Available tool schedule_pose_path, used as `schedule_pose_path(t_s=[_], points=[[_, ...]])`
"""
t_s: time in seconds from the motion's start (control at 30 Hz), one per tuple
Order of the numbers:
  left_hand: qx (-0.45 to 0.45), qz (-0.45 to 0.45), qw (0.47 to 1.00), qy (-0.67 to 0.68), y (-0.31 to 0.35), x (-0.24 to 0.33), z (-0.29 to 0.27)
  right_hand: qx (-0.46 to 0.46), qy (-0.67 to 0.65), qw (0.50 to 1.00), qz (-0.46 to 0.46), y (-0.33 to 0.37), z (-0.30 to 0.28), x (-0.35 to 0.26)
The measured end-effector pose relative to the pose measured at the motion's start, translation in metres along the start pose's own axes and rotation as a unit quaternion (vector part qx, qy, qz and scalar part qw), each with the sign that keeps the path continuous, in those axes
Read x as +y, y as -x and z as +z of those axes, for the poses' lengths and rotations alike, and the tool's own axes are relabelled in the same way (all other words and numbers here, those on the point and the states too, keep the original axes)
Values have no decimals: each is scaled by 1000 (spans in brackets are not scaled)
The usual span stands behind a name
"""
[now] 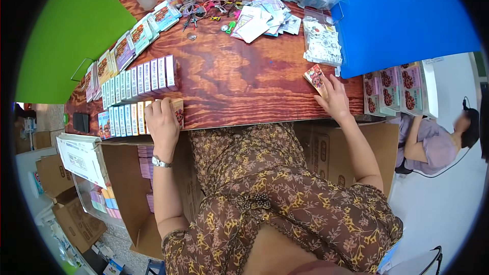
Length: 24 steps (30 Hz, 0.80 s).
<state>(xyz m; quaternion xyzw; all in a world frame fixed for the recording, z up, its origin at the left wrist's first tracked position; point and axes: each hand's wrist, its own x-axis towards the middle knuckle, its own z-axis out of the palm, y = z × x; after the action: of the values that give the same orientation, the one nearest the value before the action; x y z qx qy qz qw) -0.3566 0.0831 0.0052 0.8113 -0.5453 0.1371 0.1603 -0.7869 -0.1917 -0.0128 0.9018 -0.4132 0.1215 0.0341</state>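
Observation:
My left hand point(163, 122) is at the near end of a front row of small upright cartons point(127, 120), in blue, white and orange. Its fingers close on an orange carton point(179, 112) with a printed picture, at the row's right end. Behind stands a second row of pale green and lilac cartons point(140, 79). Over at the right of the table, my right hand point(334, 98) has its thumb and fingers around another orange carton point(317, 79), which lies slanted on the wood. The fingers partly cover that carton's lower end.
Flat printed packs point(122, 53) line the table's left side by a green panel point(66, 35). Toward the back are small trinkets point(214, 7), loose cards point(260, 20) and a bag of white packets point(323, 40). Boxed cartons point(397, 89) and a seated person point(433, 142) are right.

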Motion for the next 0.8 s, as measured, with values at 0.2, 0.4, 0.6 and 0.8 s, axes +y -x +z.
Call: schedule_pose_path(t_s=[0.2, 0.4, 0.6, 0.8], points=[[-18, 1, 996, -89, 1, -5, 0, -58, -28, 998, -5, -7, 15, 1], [61, 49, 997, 5, -14, 23, -17, -167, -307, 936, 34, -65, -51, -76], [-62, 218, 967, 118, -20, 130, 1, -291, -375, 870, -134, -95, -63, -140], [-36, 149, 967, 205, -24, 126, 19, -312, -430, 817, -225, -118, -52, -154]])
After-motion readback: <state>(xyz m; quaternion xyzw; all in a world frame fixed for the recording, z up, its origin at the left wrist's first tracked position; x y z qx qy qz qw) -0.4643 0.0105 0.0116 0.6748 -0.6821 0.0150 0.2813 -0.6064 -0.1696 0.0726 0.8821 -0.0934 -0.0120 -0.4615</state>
